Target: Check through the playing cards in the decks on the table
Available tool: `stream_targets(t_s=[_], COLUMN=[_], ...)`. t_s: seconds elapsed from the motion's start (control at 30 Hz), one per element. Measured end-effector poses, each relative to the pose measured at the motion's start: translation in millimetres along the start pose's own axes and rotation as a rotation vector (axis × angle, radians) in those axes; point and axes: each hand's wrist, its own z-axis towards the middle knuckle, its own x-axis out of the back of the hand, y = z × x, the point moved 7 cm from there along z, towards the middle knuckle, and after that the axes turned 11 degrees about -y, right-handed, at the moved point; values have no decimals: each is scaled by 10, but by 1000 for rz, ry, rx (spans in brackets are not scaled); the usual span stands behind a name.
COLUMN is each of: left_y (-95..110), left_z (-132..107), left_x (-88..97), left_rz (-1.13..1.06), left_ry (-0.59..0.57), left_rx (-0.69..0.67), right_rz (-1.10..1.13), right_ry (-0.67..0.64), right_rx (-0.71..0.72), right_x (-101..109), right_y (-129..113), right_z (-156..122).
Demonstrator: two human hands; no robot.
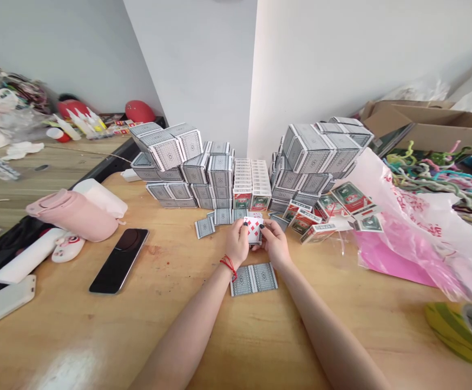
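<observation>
Both hands sit near the middle of the frame, the left hand [236, 244] and the right hand [275, 244] holding playing cards [254, 229] up off the wooden table [69, 330], a red diamond face showing; how many cards is hard to tell. The fingers of each hand are pressed together and curl round the side edges, pinching the cards between them. A light, even pinch from both sides keeps the edges square. Two patterned cards [254, 279] lie just below the hands, with loose cards [214, 222] just above them, close to the stacked card boxes [191, 168]. Open boxes [321, 214] lie to the right, beside a pink plastic bag [398, 238], and a phone [119, 260] lies well left, clear of the hands
</observation>
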Motion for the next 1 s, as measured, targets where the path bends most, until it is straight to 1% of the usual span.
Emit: stream_targets(t_s=[0.33,0.57,0.87,1.0], left_y=[0,-6,-42,-35], left_z=[0,-2,9,21], left_x=[0,-27,-23,-34], left_rz=[6,-19,-41,-52], left_ry=[11,-20,-22,-57], left_rx=[13,32,45,44], right_rz=[26,3,-15,-10], right_ry=[1,13,9,1], right_rx=[-1,-7,-16,-20], right_x=[-15,-5,1,6], right_y=[-23,-29,-19,-16], right_z=[-14,-10,-1,-5])
